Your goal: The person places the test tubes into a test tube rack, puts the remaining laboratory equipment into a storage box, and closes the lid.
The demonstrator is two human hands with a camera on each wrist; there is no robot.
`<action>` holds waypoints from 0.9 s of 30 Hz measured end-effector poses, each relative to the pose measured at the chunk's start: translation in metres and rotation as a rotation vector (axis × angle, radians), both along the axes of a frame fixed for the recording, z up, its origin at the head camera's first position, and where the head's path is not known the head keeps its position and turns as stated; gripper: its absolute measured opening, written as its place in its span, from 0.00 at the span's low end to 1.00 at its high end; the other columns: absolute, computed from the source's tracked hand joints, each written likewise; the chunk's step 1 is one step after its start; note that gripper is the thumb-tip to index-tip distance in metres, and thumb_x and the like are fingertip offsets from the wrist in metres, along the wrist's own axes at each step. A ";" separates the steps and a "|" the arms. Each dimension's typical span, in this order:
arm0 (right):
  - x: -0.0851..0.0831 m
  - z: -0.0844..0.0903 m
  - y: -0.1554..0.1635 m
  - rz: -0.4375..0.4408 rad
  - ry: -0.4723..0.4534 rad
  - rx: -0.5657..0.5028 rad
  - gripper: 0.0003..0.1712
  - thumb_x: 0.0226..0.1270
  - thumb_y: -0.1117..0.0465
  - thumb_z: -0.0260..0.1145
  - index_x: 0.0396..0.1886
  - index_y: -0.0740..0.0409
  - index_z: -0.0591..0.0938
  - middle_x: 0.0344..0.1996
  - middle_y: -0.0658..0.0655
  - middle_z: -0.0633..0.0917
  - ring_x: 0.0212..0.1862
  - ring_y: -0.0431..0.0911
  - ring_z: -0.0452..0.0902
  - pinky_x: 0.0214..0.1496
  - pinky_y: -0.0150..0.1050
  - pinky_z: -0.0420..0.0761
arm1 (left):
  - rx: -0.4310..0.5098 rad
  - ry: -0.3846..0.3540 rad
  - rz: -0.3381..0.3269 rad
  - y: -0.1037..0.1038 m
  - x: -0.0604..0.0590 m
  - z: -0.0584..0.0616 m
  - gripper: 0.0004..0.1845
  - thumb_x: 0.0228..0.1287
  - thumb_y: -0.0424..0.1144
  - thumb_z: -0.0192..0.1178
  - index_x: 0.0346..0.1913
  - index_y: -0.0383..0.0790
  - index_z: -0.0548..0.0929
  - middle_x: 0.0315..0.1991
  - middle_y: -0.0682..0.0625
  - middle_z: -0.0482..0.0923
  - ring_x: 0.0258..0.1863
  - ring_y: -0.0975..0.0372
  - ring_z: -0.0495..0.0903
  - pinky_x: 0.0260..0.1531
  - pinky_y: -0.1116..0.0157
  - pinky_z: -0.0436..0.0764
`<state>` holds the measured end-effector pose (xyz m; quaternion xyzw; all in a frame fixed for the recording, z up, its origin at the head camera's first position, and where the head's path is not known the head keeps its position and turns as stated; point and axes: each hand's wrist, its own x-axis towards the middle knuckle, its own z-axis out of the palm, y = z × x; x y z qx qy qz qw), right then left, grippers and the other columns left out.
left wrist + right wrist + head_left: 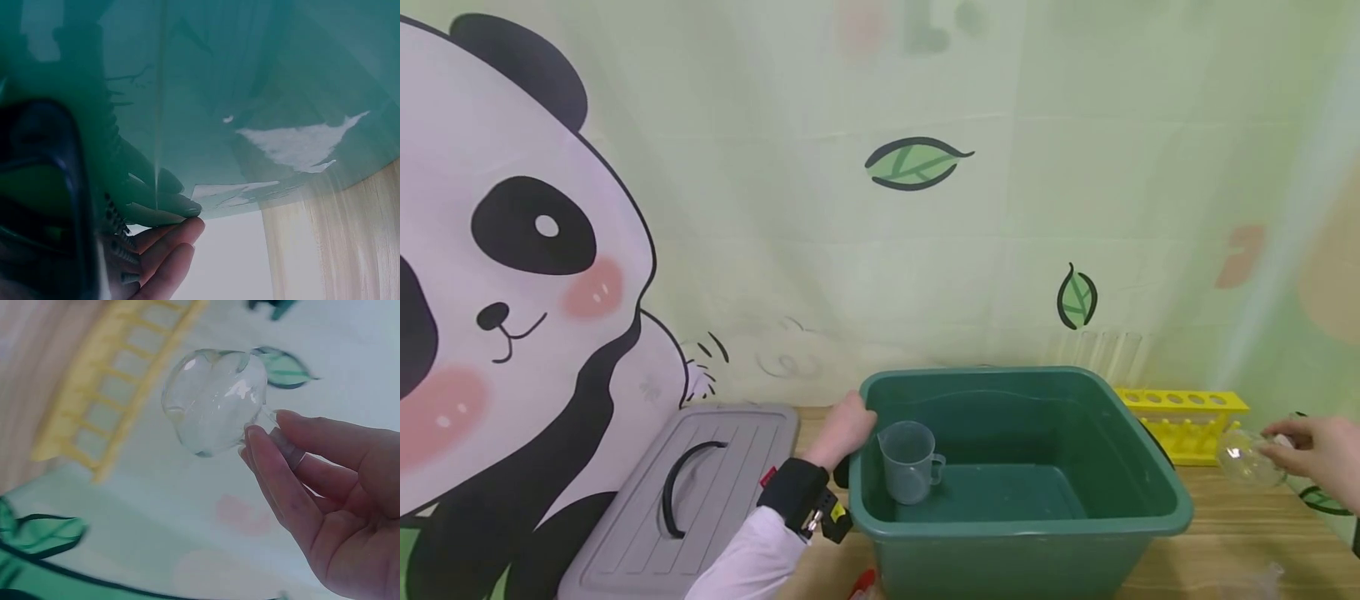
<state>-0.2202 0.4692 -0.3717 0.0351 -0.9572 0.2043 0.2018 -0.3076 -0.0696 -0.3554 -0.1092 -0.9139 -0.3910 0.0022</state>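
My left hand (847,429) grips the left rim of a deep green plastic bin (1022,527). The left wrist view has its fingers (169,262) against the bin's glossy outer wall, beside a dark handle (75,169). To the right of the bin, my right hand (1326,454) pinches a clear glass alcohol lamp (1247,458) by its frosted neck. Its rounded, faceted body (215,403) points away from the fingertips in the right wrist view. Inside the bin, a clear measuring cup (908,467) with a handle stands near the left wall.
A yellow rack (1183,400) with glass test tubes (1108,354) stands behind the bin's right side. A grey lid (733,483) with a black handle lies left. Something red (862,583) and a clear item (1251,583) show at the bottom edge. A panda-printed curtain (775,208) hangs behind.
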 end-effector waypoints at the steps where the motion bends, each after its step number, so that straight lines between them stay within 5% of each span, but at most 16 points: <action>1: 0.004 0.014 -0.013 -0.004 -0.001 0.021 0.10 0.53 0.64 0.69 0.30 0.66 0.80 0.17 0.51 0.77 0.18 0.43 0.73 0.18 0.38 0.74 | -0.002 0.005 -0.003 0.000 0.000 0.000 0.08 0.57 0.26 0.44 0.37 0.26 0.70 0.26 0.44 0.66 0.25 0.55 0.70 0.25 0.61 0.74; 4: 0.019 0.058 -0.055 0.016 0.012 0.102 0.17 0.54 0.66 0.68 0.32 0.80 0.75 0.17 0.56 0.78 0.18 0.46 0.73 0.18 0.39 0.73 | -0.003 0.014 -0.011 0.000 -0.001 0.001 0.06 0.57 0.26 0.44 0.34 0.27 0.71 0.25 0.45 0.65 0.24 0.56 0.70 0.25 0.62 0.74; 11: 0.027 0.113 -0.112 0.038 -0.006 0.209 0.16 0.57 0.62 0.66 0.35 0.74 0.78 0.17 0.49 0.77 0.19 0.45 0.69 0.19 0.39 0.66 | 0.015 0.000 -0.021 0.001 0.000 0.001 0.05 0.57 0.26 0.43 0.30 0.31 0.70 0.22 0.47 0.65 0.21 0.57 0.71 0.22 0.64 0.74; 18: 0.017 0.136 -0.152 0.173 -0.063 0.233 0.15 0.59 0.60 0.65 0.39 0.68 0.80 0.22 0.48 0.79 0.22 0.42 0.72 0.25 0.41 0.73 | -0.013 -0.022 0.014 0.000 0.001 0.001 0.13 0.58 0.27 0.44 0.44 0.22 0.68 0.30 0.42 0.67 0.27 0.54 0.71 0.28 0.60 0.75; 27: -0.005 0.138 -0.197 0.344 -0.089 0.158 0.11 0.57 0.62 0.67 0.38 0.64 0.82 0.20 0.47 0.76 0.23 0.42 0.69 0.22 0.35 0.70 | -0.015 -0.031 0.021 -0.001 0.001 0.001 0.16 0.59 0.28 0.44 0.48 0.21 0.66 0.32 0.41 0.67 0.29 0.53 0.71 0.30 0.59 0.75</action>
